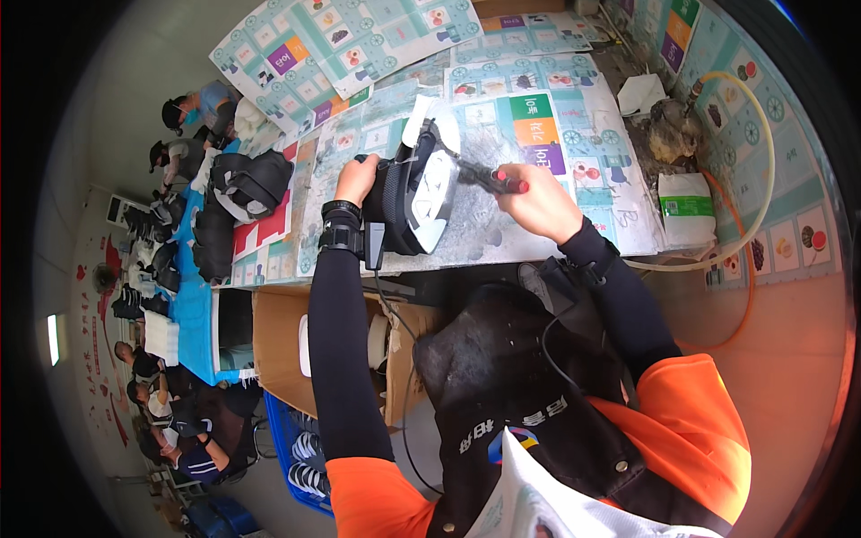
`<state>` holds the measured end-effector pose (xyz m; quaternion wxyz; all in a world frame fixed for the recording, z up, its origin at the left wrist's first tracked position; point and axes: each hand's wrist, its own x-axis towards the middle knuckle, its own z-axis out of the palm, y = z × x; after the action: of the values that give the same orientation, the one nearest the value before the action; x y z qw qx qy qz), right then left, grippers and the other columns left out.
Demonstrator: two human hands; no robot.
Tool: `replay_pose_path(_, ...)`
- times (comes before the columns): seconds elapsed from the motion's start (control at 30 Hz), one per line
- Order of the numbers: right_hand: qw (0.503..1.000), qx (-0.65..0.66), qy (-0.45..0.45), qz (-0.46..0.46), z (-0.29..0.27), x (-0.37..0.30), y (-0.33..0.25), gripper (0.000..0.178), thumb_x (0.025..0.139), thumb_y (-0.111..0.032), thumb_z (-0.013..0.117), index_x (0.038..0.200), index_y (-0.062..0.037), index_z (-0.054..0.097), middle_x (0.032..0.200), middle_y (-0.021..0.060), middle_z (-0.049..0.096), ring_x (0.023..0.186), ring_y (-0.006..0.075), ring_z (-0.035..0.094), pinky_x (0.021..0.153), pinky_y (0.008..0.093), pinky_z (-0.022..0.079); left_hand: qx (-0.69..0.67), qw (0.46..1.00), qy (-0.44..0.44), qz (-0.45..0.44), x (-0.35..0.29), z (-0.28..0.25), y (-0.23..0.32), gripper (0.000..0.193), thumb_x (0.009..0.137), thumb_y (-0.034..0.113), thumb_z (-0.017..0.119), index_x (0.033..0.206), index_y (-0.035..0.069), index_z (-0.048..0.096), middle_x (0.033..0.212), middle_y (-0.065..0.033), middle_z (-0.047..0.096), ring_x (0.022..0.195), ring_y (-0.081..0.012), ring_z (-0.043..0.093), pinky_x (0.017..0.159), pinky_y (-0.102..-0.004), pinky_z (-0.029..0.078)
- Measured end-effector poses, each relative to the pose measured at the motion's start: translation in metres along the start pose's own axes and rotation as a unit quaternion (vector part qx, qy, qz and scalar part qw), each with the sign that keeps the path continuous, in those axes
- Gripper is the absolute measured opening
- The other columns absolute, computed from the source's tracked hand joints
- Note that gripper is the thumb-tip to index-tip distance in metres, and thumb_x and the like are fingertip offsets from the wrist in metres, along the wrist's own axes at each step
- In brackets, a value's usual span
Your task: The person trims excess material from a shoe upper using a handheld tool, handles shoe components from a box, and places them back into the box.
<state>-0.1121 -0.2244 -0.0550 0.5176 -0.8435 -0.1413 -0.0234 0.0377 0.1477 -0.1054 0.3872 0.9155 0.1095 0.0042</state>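
By the papered table (592,134), front edge, left hand (356,181) gripped black-and-white shoe-shaped piece (401,204), right hand (543,204) clasped black-red rod-shaped tool (482,177), seemingly mid-working; steadiness was needed next.

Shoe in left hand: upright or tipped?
Tipped onto its side: the shoe's pale underside faces the right hand and its black-and-red tool, not the tabletop.

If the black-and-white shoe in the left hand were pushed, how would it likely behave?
The shoe would probably bend little along its pale sole, which looks thick and moulded. Its black upper looks like fabric, so it may give slightly under the left hand.
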Motion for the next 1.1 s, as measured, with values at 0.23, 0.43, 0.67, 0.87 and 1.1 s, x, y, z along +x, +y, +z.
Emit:
replay_pose_path(0.23,0.998,0.025,-0.063,-0.005,0.008,0.001,0.001,0.026,0.080,-0.012,0.056,0.096,0.0023,0.071,0.083,0.0324,0.066,0.085,0.0521,0.066,0.077,0.0533,0.052,-0.025,1.000,-0.006,0.004,-0.012,0.002,0.014,0.058,0.090,0.042,0.060,0.098,-0.015,0.070,0.092,-0.0246,0.075,0.087,-0.0317,0.072,0.081,-0.0412,0.052)
replay_pose_path(0.43,0.999,-0.001,-0.053,0.004,0.016,-0.001,-0.008,0.030,0.080,-0.013,0.056,0.100,0.0013,0.073,0.083,0.0326,0.067,0.087,0.0516,0.067,0.079,0.0515,0.054,-0.003,1.000,0.012,-0.013,-0.019,-0.004,0.016,0.058,0.089,0.042,0.060,0.097,-0.015,0.070,0.088,-0.0222,0.074,0.084,-0.0307,0.072,0.079,-0.0414,0.052)
replay_pose_path(0.67,0.987,-0.027,-0.158,-0.013,0.017,-0.010,-0.017,0.035,0.079,-0.014,0.056,0.104,-0.0002,0.075,0.087,0.0326,0.068,0.089,0.0501,0.068,0.084,0.0507,0.055,-0.049,0.999,0.016,0.000,-0.026,-0.003,0.016,0.060,0.089,0.042,0.061,0.098,-0.016,0.070,0.094,-0.0306,0.074,0.093,-0.0379,0.074,0.083,-0.0435,0.053)
replay_pose_path(0.87,0.995,-0.022,-0.096,0.004,0.009,-0.013,-0.019,0.032,0.081,-0.013,0.054,0.102,0.0009,0.075,0.085,0.0330,0.067,0.087,0.0510,0.067,0.082,0.0525,0.055,0.019,0.996,0.085,0.007,-0.043,0.000,0.031,0.056,0.091,0.041,0.061,0.100,-0.013,0.071,0.097,-0.0297,0.075,0.096,-0.0380,0.074,0.087,-0.0429,0.054)
replay_pose_path(1.1,0.998,-0.040,-0.031,0.038,0.007,-0.018,-0.018,0.022,0.085,-0.013,0.056,0.091,0.0011,0.072,0.083,0.0327,0.067,0.087,0.0519,0.066,0.078,0.0550,0.053,-0.021,0.996,0.084,0.023,-0.069,-0.002,0.046,0.060,0.090,0.043,0.061,0.102,-0.016,0.070,0.100,-0.0337,0.073,0.101,-0.0409,0.073,0.088,-0.0438,0.053)
